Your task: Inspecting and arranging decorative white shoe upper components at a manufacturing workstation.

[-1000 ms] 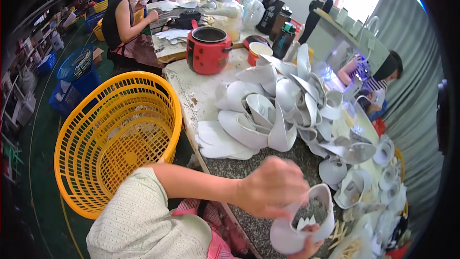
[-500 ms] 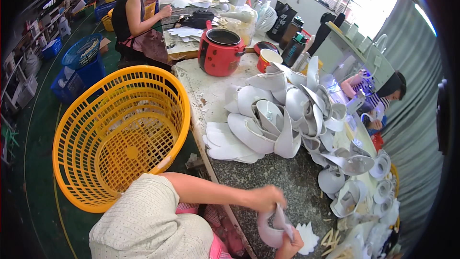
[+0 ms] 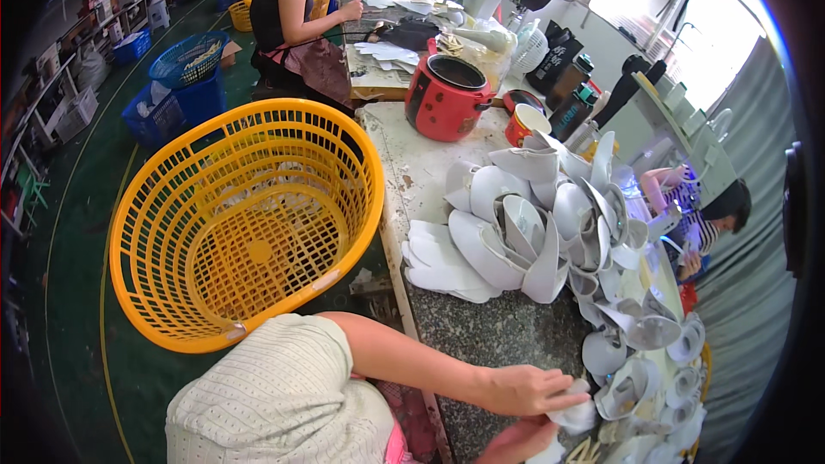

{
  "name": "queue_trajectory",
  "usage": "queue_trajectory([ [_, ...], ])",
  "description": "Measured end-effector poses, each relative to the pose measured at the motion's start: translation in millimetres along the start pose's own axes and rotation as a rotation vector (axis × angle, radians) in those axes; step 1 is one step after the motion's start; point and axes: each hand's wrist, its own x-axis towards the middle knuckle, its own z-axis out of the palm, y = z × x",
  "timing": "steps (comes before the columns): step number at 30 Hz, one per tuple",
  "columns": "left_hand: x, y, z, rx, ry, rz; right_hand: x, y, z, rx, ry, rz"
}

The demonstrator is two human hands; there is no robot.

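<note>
My left hand (image 3: 524, 391) reaches across the speckled stone worktable (image 3: 481, 335) and pinches a small white curved shoe piece (image 3: 577, 417) at the near right edge. My right hand (image 3: 516, 440) sits just below it at the bottom edge of the picture, partly cut off, with its fingers against the same piece. Beside my hands lie several more white moulded pieces (image 3: 636, 378). A big heap of white curved shoe pieces (image 3: 533, 223) covers the middle of the table.
A large yellow plastic basket (image 3: 245, 223) stands on the green floor left of the table. A red pot (image 3: 447, 99) and a red cup (image 3: 526, 123) sit at the far end. One person (image 3: 296, 21) works beyond, another person (image 3: 700, 215) at the right. Blue baskets (image 3: 185, 69) stand far left.
Both hands have dropped toward the bottom edge with the white piece. The larger cup-shaped piece with scraps seen a second ago is no longer in my hands.
</note>
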Motion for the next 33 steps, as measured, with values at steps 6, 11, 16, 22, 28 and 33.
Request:
queue_trajectory([
  [6, 5, 1, -19, -0.258, 0.097, 0.019, 26, -13, -10, 0.565, 0.096, 0.434],
  [11, 16, 1, -15, -0.854, -0.017, -0.175, 22, -9, -46, 0.851, -0.106, 0.556],
  [16, 30, -25, -30, -0.545, -0.107, 0.117, 6, 16, -59, 1.225, -0.185, 0.328],
  [22, 12, -35, -26, -0.3, -0.266, 0.064, 29, 32, -43, 1.455, -0.023, 0.423],
  [28, 5, -23, -5, -0.312, -0.124, 0.038, 22, 48, -49, 1.508, -0.24, 0.188],
  [33, -5, -2, -3, -0.259, 0.098, 0.339, 13, 31, -44, 1.242, -0.13, 0.242],
])
